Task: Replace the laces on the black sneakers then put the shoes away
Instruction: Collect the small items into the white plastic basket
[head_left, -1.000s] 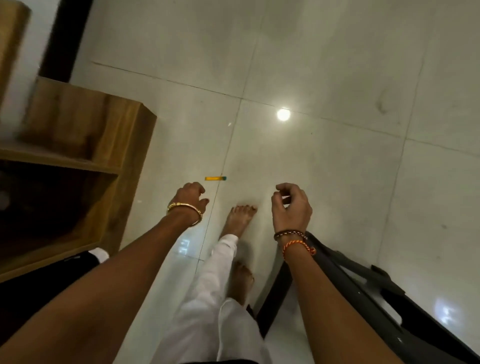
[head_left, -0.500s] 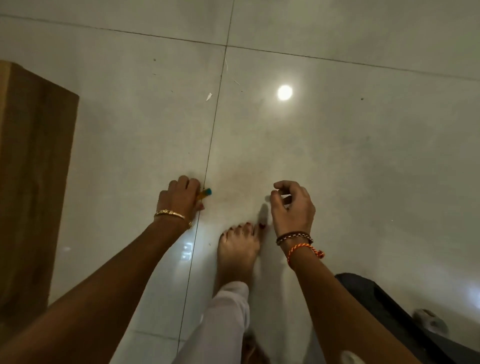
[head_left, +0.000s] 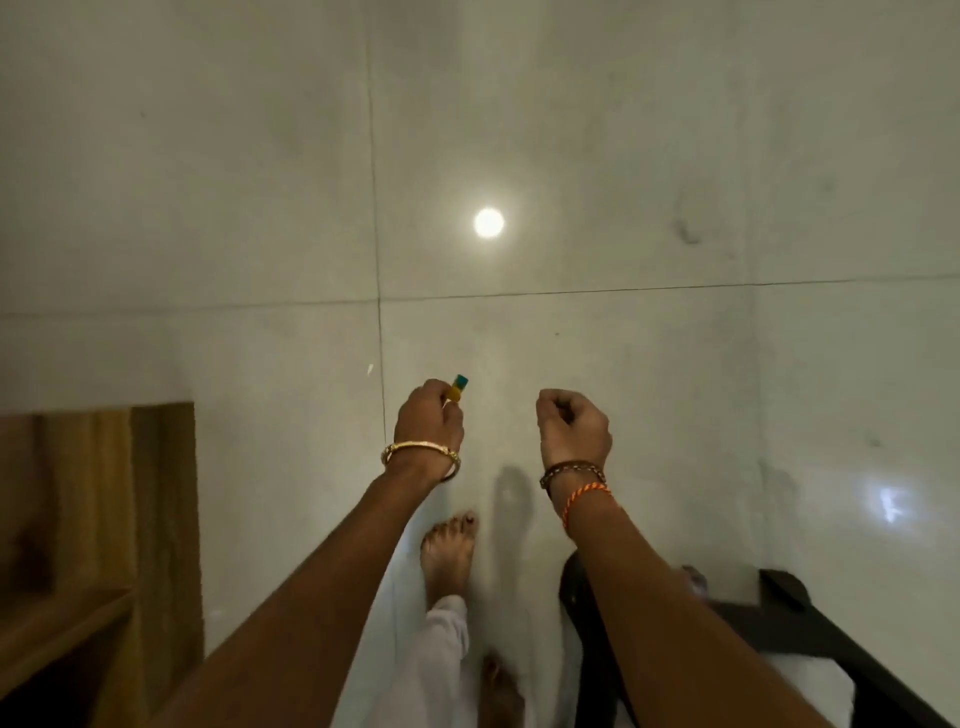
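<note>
Sneakers are out of view; left hand pinches a yellow-teal stick, right hand curled, holding nothing visible.

This looks like a room in a home. The shiny tile floor is walked on with bare feet. A wooden shelf stands nearby.

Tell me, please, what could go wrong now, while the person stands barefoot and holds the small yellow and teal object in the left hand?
1. The left hand pinches the small yellow and teal object only near its end; it might slip and drop onto the tiled floor.
2. The floor looks glossy, and the bare foot could slide on it.
3. The black frame stands close beside the legs; a step to the right could hit it.
</note>
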